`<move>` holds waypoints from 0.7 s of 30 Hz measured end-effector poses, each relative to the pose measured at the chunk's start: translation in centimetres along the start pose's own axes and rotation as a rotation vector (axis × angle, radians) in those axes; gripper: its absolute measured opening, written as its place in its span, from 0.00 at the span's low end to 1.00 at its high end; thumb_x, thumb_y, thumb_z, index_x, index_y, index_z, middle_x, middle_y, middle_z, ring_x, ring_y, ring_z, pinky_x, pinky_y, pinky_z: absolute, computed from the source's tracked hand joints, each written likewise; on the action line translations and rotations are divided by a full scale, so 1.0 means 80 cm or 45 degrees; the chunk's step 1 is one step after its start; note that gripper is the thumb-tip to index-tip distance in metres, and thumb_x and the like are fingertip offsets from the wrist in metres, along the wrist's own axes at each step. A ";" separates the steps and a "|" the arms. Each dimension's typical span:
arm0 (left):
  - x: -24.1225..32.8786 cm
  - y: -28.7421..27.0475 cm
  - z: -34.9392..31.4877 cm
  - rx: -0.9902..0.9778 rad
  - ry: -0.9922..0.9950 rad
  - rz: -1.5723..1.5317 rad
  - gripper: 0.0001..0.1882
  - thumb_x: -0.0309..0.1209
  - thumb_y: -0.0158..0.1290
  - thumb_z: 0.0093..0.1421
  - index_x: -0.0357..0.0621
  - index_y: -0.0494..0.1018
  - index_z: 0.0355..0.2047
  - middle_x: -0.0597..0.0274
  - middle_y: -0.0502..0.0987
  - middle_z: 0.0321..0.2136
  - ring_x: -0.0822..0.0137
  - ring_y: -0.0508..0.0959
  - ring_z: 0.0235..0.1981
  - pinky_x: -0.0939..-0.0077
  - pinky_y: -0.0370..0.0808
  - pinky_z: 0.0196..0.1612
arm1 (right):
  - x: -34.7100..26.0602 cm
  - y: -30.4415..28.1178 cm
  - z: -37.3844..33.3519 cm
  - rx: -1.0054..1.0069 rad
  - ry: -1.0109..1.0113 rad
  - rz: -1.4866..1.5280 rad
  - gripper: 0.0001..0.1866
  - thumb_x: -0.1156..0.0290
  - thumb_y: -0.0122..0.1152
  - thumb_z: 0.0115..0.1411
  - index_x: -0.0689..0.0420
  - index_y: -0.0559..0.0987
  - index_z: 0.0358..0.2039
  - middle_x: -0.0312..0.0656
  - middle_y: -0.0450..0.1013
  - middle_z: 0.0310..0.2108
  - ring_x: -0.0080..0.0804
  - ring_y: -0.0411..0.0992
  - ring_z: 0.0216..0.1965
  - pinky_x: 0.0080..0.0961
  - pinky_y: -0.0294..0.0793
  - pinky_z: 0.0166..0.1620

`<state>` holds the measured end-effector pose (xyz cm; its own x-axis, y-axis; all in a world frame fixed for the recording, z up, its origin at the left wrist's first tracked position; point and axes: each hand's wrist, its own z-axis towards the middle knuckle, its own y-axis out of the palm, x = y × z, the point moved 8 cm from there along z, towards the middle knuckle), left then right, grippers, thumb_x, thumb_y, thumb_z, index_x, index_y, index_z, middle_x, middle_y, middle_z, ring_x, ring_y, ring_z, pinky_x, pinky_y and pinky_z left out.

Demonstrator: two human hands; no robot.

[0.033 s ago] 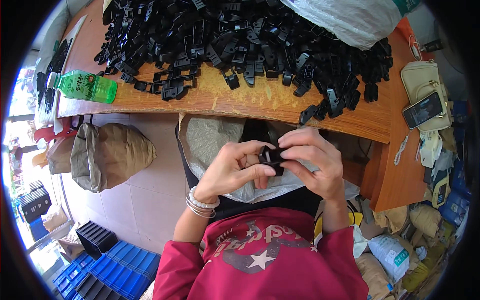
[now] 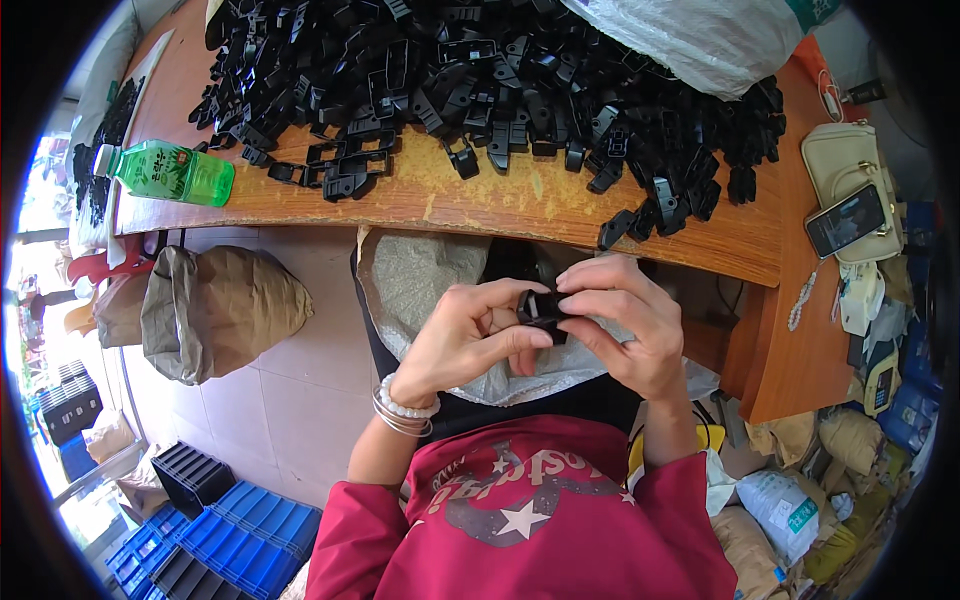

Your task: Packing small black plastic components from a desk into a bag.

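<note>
A small black plastic part (image 2: 541,310) is held between my two hands, just in front of the table edge and above my lap. My left hand (image 2: 478,338) is closed on its left side, the thumb along the lower edge. The fingertips and thumb of my right hand (image 2: 630,325) pinch its right side. My fingers cover much of the part, so its full shape is hidden. Under my hands a whitish woven sack (image 2: 425,275) lies open across my lap. On the table beyond, a large heap of black plastic parts (image 2: 490,95) is spread out.
A green-tinted bottle (image 2: 170,173) lies on the table's left side. To the right are a phone (image 2: 846,221) and a cream bag (image 2: 832,150). A white plastic sack (image 2: 700,40) rests on the heap. Brown sacks (image 2: 225,310) and blue crates (image 2: 245,535) stand on the floor at left.
My right hand has shifted very slightly to the left against the black plastic part. Everything else looks the same.
</note>
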<state>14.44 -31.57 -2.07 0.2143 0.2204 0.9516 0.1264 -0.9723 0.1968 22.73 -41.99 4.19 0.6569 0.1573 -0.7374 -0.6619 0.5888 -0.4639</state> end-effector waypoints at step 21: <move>0.058 -0.078 0.031 0.751 0.687 1.174 0.14 0.20 0.52 0.56 0.39 0.72 0.44 0.54 0.74 0.31 0.57 0.77 0.29 0.68 0.73 0.31 | 0.032 0.006 -0.032 0.245 0.354 -0.099 0.12 0.83 0.63 0.51 0.62 0.79 0.39 0.45 0.74 0.36 0.39 0.75 0.33 0.28 0.74 0.35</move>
<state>17.07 -24.24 0.55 0.0441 -0.7304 0.6816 0.5899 -0.5316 -0.6078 23.16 -43.35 0.79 0.5619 -0.1003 -0.8211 -0.5157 0.7337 -0.4425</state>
